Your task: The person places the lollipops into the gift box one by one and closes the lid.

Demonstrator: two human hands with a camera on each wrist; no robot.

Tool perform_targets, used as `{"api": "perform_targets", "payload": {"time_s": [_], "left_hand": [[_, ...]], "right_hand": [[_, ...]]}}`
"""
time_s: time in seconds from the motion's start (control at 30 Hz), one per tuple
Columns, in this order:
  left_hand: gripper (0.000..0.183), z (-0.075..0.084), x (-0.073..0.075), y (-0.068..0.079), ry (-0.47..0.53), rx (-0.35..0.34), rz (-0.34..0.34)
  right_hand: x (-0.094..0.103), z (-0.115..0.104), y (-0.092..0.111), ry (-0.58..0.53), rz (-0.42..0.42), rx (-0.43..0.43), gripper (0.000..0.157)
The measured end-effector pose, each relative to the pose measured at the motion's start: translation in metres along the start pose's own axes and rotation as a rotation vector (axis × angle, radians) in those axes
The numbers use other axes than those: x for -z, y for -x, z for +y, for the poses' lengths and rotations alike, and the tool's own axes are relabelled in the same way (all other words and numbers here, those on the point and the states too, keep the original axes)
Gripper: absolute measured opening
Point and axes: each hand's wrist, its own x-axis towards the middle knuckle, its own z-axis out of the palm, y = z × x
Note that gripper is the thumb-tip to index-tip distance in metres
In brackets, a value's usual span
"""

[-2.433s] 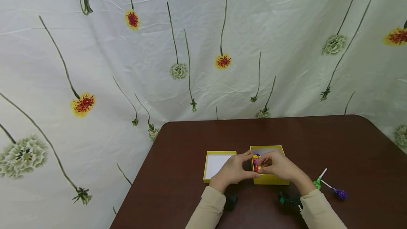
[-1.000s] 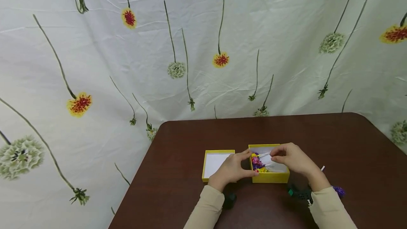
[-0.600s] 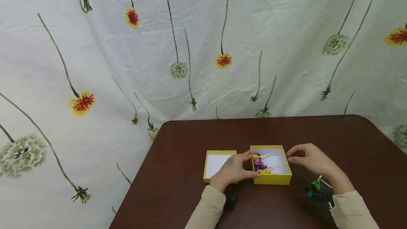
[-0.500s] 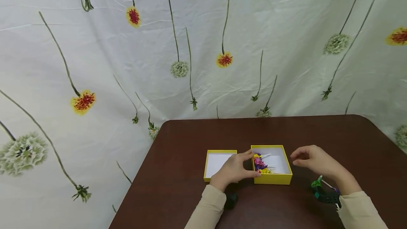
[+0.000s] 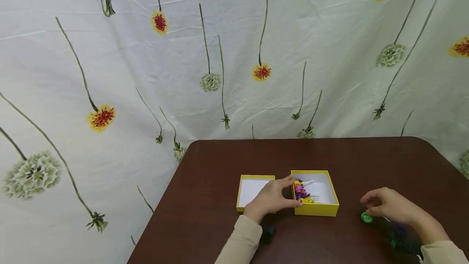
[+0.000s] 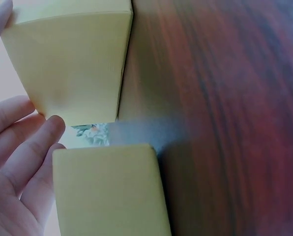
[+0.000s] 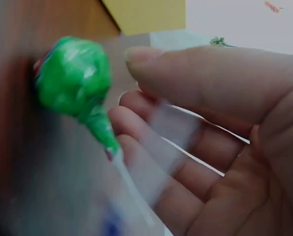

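A yellow box (image 5: 316,210) with a white inside stands open-topped on the table. Several wrapped lollipops (image 5: 301,190) lie along its left side, sticks pointing right. My left hand (image 5: 269,199) holds the box by its left end, thumb at the near corner and fingers at the far one; the left wrist view shows the box wall (image 6: 70,64) between them. To the right, my right hand (image 5: 395,207) hovers at a green lollipop (image 7: 77,73) lying on the table. Thumb and fingers stand apart beside its wrapper and stick, pinching nothing.
Left of the box lies its shallow yellow lid (image 5: 239,192), white side up, partly behind the left hand. A blurred blue-purple spot (image 7: 112,221) shows below the green lollipop. Dark wrist devices (image 5: 267,234) sit under both wrists. Behind the brown table (image 5: 220,158) hangs a flowered cloth.
My right hand has left the lollipops in the box and moved right and down to the green lollipop. My left hand stays on the box.
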Motion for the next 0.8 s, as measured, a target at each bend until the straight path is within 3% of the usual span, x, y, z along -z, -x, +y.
{"api": "perform_targets", "payload": {"time_s": [0.23,0.57,0.8], "left_hand": [[0.079,-0.001,-0.001,0.0,0.003,0.003,0.005],[0.078,0.0,-0.003,0.001,0.035,0.028,-0.002],[0.077,-0.001,-0.002,0.001,0.041,0.026,-0.003]], "right_hand": [[-0.004,0.007,0.005,-0.08,-0.039,-0.019,0.033],[-0.011,0.013,0.007,-0.122,-0.075,0.048,0.023],[-0.015,0.009,0.005,-0.131,-0.067,0.076,0.034]]}}
